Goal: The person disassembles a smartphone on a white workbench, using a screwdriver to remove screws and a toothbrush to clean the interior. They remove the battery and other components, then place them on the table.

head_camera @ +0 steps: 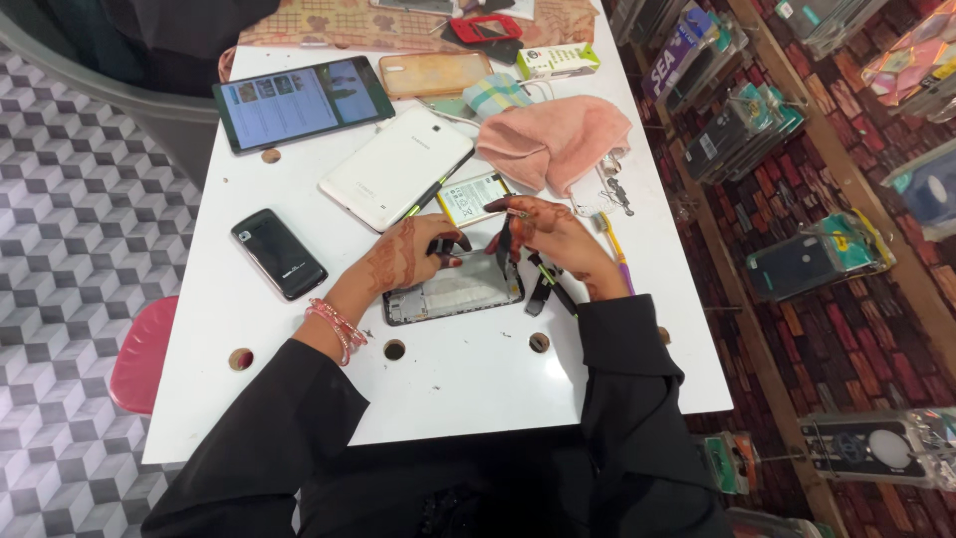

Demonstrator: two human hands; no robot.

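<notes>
An opened phone frame (453, 292) lies on the white table (448, 379) just in front of me. My left hand (408, 254) rests on its upper left edge, fingers pinched on a small dark part. My right hand (548, 234) hovers over the frame's upper right corner and grips a thin dark tool, tip pointing down at the frame. A loose phone battery (470, 197) lies just beyond my hands.
A white tablet face down (396, 167), a lit tablet (302, 102), a black phone (279, 253), a pink cloth (554, 141), dark tools (546, 287) and a purple-yellow tool (616, 251) lie around. A pink stool (144, 354) stands left. Shelves of phone cases (797, 199) fill the right.
</notes>
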